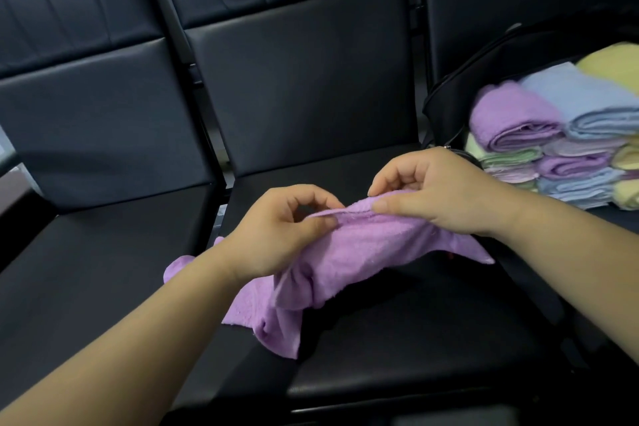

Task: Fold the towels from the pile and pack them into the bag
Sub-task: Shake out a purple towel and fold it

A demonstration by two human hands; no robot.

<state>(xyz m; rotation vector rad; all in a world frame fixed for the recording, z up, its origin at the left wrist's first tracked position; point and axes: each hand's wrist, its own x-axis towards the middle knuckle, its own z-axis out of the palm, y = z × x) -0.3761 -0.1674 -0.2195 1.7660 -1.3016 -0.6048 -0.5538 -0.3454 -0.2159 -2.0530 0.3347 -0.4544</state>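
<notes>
Head view: a purple towel [349, 252] pinched at its top edge over the middle chair seat [397, 349].
The left hand [287, 230] and right hand [441, 190] each clamp thumb and forefinger on that edge, close together but not touching; the crumpled cloth hangs from them and trails down to the seat. At the right, folded towels [553, 135] in purple, blue, green and yellow lie stacked against a black bag [484, 69], though whether inside it is unclear.

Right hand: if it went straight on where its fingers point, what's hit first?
Likely the left hand: the right hand points left along the towel edge both hands pinch, and the left fingers lie just across a short gap. Depth is unclear.
</notes>
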